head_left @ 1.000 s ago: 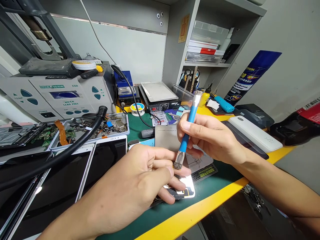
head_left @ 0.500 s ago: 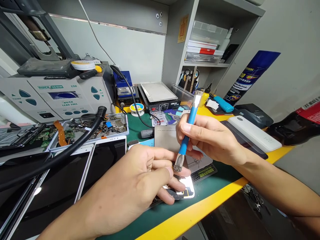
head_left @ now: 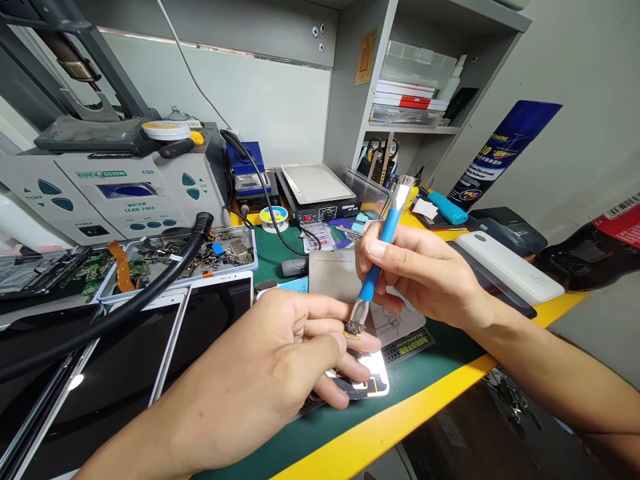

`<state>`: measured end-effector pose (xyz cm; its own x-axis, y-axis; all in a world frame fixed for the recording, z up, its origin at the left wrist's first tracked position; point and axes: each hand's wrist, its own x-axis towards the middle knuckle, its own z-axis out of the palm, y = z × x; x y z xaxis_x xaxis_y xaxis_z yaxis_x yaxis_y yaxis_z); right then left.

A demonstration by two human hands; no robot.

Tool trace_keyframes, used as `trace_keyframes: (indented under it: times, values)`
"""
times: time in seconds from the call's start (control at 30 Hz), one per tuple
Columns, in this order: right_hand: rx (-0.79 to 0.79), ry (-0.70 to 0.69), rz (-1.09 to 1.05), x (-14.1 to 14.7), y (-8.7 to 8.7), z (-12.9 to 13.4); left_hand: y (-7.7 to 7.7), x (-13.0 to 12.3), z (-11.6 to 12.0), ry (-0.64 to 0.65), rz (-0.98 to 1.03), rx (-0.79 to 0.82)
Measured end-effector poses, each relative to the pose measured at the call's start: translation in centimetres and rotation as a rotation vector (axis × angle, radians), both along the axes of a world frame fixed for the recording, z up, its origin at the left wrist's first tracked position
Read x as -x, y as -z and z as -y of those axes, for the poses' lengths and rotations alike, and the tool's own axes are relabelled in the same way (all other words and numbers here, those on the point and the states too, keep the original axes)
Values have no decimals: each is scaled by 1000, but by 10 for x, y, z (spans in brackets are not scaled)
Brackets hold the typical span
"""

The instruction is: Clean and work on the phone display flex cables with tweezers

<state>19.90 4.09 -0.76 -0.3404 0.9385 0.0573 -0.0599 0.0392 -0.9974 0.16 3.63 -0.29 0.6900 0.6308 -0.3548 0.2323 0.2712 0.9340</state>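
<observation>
A blue double-ended brush with metal ferrules is gripped between the thumb and fingers of my right hand. Its lower bristles touch or nearly touch a small yellowish piece that my left hand pinches between thumb and fingers. Most of that piece is covered by my fingers, so its kind is unclear. Under my left fingers lies a flat black-and-white part with yellow traces, on the green mat.
To the left stand a grey hot-air station, a tray of circuit boards and several dark screens. A hot plate is behind. On the right are a white power bank, a blue spray can and a dark bottle.
The brush has tilted, its upper end moving right and its lower bristles shifting slightly up, which bares more of the small yellowish piece. My left hand has stayed in place.
</observation>
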Motion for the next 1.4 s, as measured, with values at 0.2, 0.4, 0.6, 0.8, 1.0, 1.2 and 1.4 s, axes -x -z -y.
trace_keyframes:
  times: [0.2,0.4,0.6,0.8,1.0,1.2,1.4]
  values:
    - [12,4,32,0,-1,1,1,1,1,8,-12,-7]
    - [6,-23,41,0,-1,2,0,1,1,3,-13,-1]
    - [6,0,30,0,-2,2,-1,-1,0,7,-4,-1]
    - [7,7,40,0,-2,0,-2,0,1,7,-21,-13]
    - [5,-21,51,-1,-2,2,-1,0,1,6,-19,-7]
    - [-6,-5,27,-1,-2,2,-1,0,0,26,-14,8]
    - [-5,-29,55,-1,-2,3,-1,0,-1,38,0,-9]
